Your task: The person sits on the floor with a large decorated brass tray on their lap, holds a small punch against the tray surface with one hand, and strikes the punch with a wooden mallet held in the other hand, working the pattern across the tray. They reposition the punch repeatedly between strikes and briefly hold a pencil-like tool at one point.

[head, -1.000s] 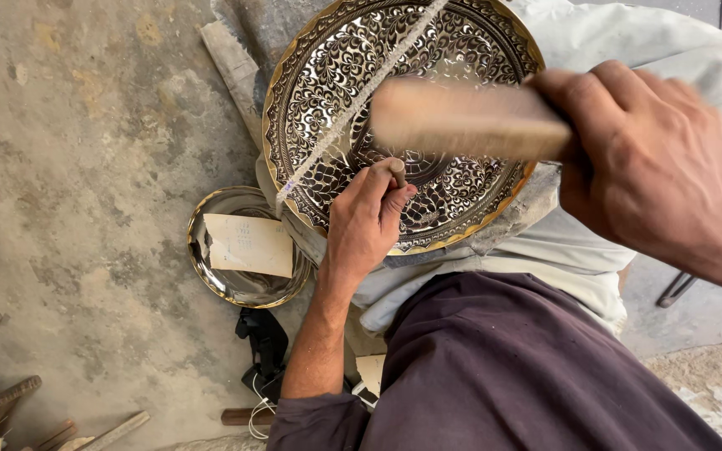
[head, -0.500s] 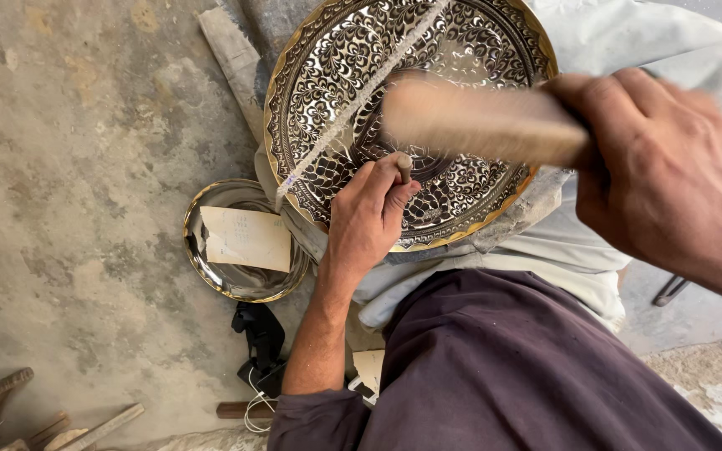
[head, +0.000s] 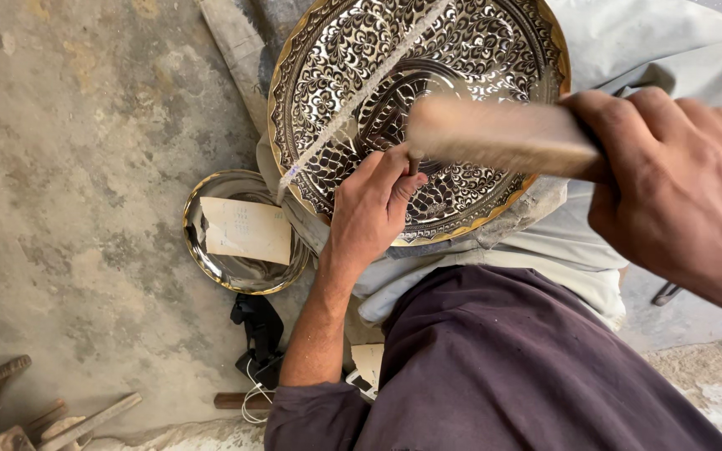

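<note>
In the head view, the left hand [head: 371, 209] pinches a thin metal chisel [head: 412, 164] with its tip on the large round engraved brass plate [head: 428, 50], which leans on the person's lap over pale cloth [head: 670, 50], while the right hand [head: 670, 188] is clenched around a blurred wooden mallet [head: 499, 134] just above the chisel. On the rough grey concrete floor [head: 68, 167] beside the plate lies 1 small shiny metal bowl [head: 211, 267] holding a folded paper sheet [head: 246, 230], a wooden plank [head: 231, 50] goes under the plate, a black object with white cable [head: 256, 334] lies below the bowl, and several wooden tool handles [head: 10, 392] lie at the lower left corner.
</note>
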